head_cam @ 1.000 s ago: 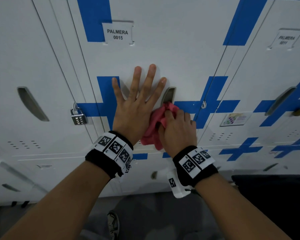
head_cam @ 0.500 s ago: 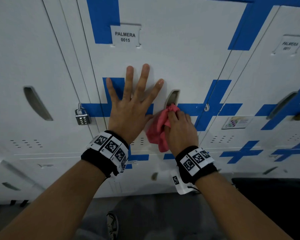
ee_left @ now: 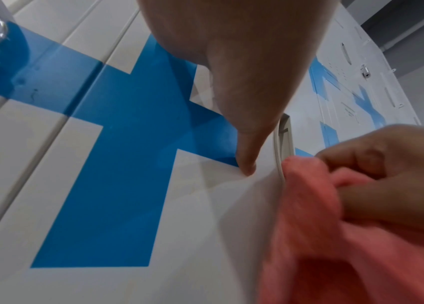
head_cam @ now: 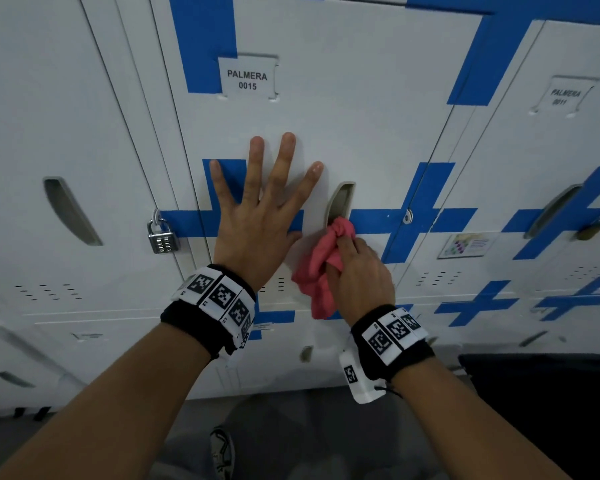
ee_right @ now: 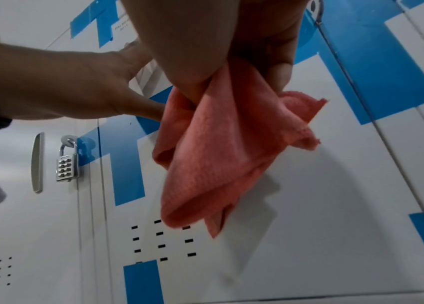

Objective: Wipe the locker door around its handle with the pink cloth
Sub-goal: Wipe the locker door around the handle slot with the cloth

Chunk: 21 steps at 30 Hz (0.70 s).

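Pink cloth (head_cam: 321,268) is bunched in the right hand (head_cam: 361,275), a little right of the middle of the head view. The fingers of this hand are curled round the cloth, and its upper fold touches the lower end of the recessed handle (head_cam: 340,204) of the locker door (head_cam: 343,109). The loose part of the cloth hangs down below the hand, in front of the small vent slots, as the right wrist view (ee_right: 221,148) shows. In the left wrist view the cloth (ee_left: 335,236) lies just beside the pale rim of the handle (ee_left: 284,142).

The left hand (head_cam: 257,216) is flat on the same door, left of the handle, with its fingers straight and spread; it holds nothing. Its thumb tip presses on the door near the cloth, but the two hands do not touch.

The door is white with blue cross shapes, and it carries a label (head_cam: 247,79) reading "PALMERA 0015" in the upper middle of the frame. A silver combination padlock (head_cam: 161,237) hangs at the seam to the left of the door. Both wrists wear black bands with square printed markers. At the bottom of the frame a shoe (head_cam: 222,452) is seen on the grey floor.
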Each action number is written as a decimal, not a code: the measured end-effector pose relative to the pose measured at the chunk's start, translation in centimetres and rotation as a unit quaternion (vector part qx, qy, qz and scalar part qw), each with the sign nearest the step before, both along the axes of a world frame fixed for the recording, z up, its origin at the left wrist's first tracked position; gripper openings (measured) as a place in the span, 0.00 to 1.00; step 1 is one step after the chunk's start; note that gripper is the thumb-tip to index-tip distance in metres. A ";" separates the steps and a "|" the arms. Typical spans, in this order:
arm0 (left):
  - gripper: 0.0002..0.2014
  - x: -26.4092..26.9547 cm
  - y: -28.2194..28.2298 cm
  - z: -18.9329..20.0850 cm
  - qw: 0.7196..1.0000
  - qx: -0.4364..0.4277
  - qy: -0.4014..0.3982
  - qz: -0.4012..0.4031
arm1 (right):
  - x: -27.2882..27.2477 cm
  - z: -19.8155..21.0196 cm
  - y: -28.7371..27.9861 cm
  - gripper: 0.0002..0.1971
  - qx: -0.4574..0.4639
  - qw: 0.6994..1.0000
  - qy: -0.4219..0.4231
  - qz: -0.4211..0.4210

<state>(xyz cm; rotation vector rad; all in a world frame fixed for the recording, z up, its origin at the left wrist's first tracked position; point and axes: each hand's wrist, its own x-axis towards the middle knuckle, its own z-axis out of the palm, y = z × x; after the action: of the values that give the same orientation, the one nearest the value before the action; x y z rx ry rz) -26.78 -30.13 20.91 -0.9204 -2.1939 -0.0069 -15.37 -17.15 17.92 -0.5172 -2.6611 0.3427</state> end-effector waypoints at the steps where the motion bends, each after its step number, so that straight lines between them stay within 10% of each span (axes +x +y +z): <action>1: 0.58 0.0 0.0 0.0 1.000 -0.001 0.002 0.001 | 0.4 0.0 0.2 0.22 0.004 1.000 -0.020 -0.004; 21: 0.52 0.3 0.0 0.1 1.000 0.006 -0.020 -0.010 | -0.9 0.6 0.2 0.19 0.051 0.998 0.016 0.011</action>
<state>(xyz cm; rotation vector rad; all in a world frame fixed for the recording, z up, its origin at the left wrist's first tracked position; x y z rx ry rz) -26.49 -30.09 20.97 -0.9438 -2.2195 -0.0476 -16.25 -16.92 18.50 -0.4466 -2.6390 0.2173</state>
